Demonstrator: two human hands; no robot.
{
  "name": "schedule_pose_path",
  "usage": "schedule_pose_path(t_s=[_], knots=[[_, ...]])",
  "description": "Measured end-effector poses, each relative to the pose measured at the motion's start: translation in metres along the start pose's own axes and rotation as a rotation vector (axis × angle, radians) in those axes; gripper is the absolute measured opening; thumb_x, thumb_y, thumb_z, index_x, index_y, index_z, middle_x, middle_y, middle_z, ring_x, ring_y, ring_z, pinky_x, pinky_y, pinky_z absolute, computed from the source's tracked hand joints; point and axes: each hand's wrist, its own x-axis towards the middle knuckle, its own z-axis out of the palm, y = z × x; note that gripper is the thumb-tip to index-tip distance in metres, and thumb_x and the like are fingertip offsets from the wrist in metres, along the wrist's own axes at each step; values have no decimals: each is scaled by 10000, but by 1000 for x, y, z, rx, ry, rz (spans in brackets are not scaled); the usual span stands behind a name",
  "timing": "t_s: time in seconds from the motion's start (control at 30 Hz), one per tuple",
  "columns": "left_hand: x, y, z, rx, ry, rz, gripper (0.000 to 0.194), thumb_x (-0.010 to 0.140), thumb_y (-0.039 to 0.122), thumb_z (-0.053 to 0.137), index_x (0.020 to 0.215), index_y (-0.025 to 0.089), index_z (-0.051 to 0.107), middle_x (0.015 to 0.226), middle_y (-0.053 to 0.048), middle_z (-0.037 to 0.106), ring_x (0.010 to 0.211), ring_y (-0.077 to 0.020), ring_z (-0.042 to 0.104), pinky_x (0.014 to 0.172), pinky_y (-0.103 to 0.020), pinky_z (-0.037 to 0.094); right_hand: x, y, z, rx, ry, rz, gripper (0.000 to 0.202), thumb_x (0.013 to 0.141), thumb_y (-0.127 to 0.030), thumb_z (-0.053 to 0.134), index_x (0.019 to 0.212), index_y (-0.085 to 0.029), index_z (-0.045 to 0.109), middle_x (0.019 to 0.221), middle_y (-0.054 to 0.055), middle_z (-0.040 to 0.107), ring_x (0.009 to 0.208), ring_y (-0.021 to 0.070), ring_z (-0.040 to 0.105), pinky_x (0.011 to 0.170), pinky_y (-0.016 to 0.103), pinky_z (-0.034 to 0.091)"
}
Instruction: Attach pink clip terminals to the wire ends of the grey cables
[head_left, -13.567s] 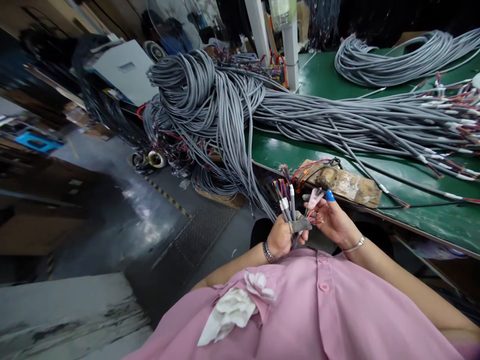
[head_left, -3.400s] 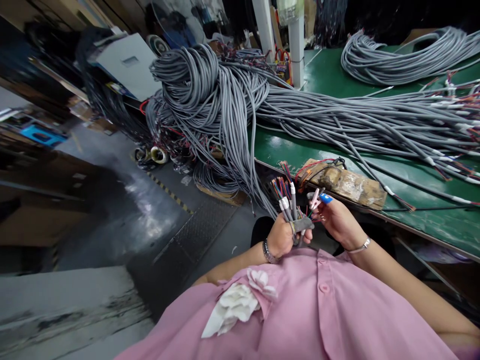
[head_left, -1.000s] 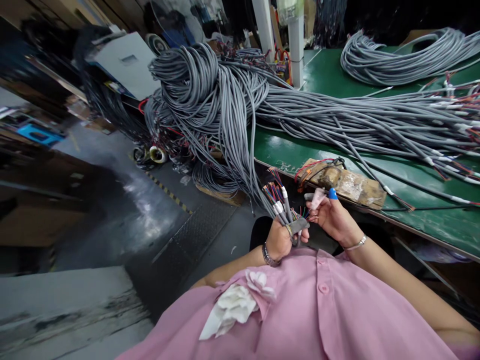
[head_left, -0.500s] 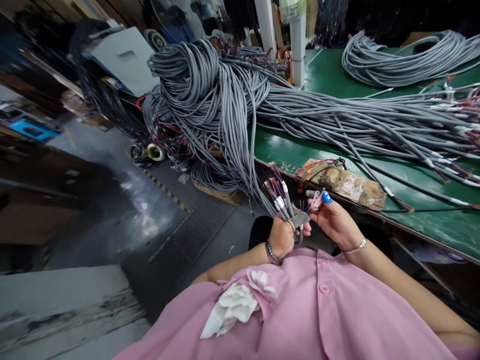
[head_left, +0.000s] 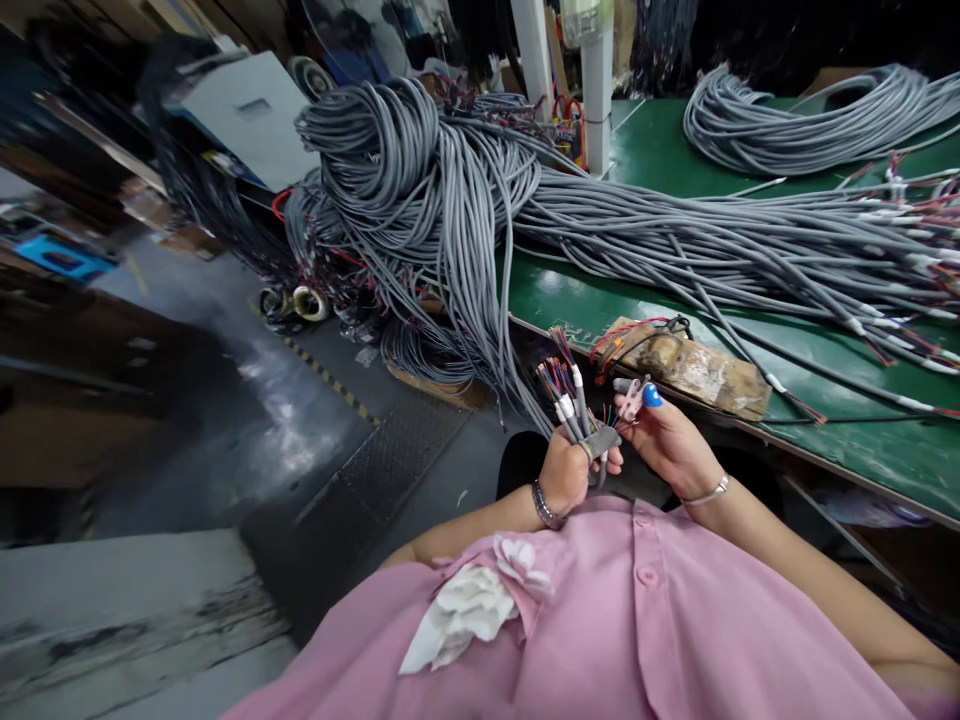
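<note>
My left hand [head_left: 566, 470] is closed round a bunch of grey cable ends [head_left: 574, 415], whose thin coloured wires fan out above the fist. A grey wrap crosses its fingers. Just to the right, my right hand [head_left: 667, 440] pinches a small pinkish perforated piece [head_left: 632, 400] between thumb and fingers, with a blue covering on one fingertip. Fine coloured wires lie between the two hands, close to that piece; whether they are attached to it is too small to tell.
A large heap of grey cables [head_left: 465, 220] spreads over the green table [head_left: 862, 450] and hangs off its left end. On the near edge lies a wooden block [head_left: 697, 370]. A cable coil [head_left: 795, 120] rests at the back right.
The cable ends in my left hand have tilted slightly to the right. My right hand has barely moved and keeps its pinch.
</note>
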Motion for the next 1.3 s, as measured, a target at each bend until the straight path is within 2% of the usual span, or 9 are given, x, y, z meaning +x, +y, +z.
schedule_pose_path(t_s=[0.23,0.37,0.53,0.67,0.83,1.0,1.1,1.3], knots=[[-1,-1,0,1,-2,5,285,707,389,710,643,118,650,569,-53,648,451,-116,579,436,-215,353,-1,1,0,-38,-10,0,325,776,-521,691,876,-213,708,837,39,711,695,174,605,676,336,467],[-2,-1,0,9,7,-1,317,715,416,703,624,117,649,568,-55,645,454,-112,575,442,-217,357,0,2,-3,-22,-10,19,313,790,-517,678,893,-223,702,885,27,706,706,152,599,665,302,470],[-6,-1,-3,29,-7,35,320,741,420,688,636,118,667,585,-61,659,463,-114,572,446,-225,361,-2,2,-7,-32,-77,103,463,787,-662,577,854,-219,694,905,49,695,707,156,608,658,300,495],[-9,-3,-10,43,-22,36,322,742,436,695,656,127,673,602,-62,668,480,-127,582,457,-236,389,-5,-3,-15,-139,-136,236,552,748,-725,558,838,-196,685,836,67,681,670,153,613,615,276,499],[-11,-7,-15,85,-47,24,364,737,474,698,635,125,674,630,-86,685,535,-152,618,470,-238,406,-12,-10,-19,-355,-210,303,454,734,-607,679,800,-159,659,740,49,656,641,138,598,600,260,479],[-11,-8,-16,101,-79,27,356,755,460,689,637,125,679,638,-92,690,547,-158,626,470,-235,407,-21,-6,-6,-502,-232,164,263,784,-398,724,807,-175,587,642,15,663,596,131,598,570,241,398],[-10,-9,-16,117,-87,16,357,748,463,695,633,125,678,616,-87,683,534,-158,621,475,-238,418,-23,-3,1,-520,-242,86,228,808,-367,701,815,-179,572,625,17,676,576,147,612,551,252,364],[-9,-8,-17,133,-50,-19,388,731,506,693,651,127,674,620,-90,684,541,-161,624,455,-228,398,-27,-3,7,-514,-216,53,166,795,-313,697,798,-184,593,649,11,675,581,143,604,581,271,395]])
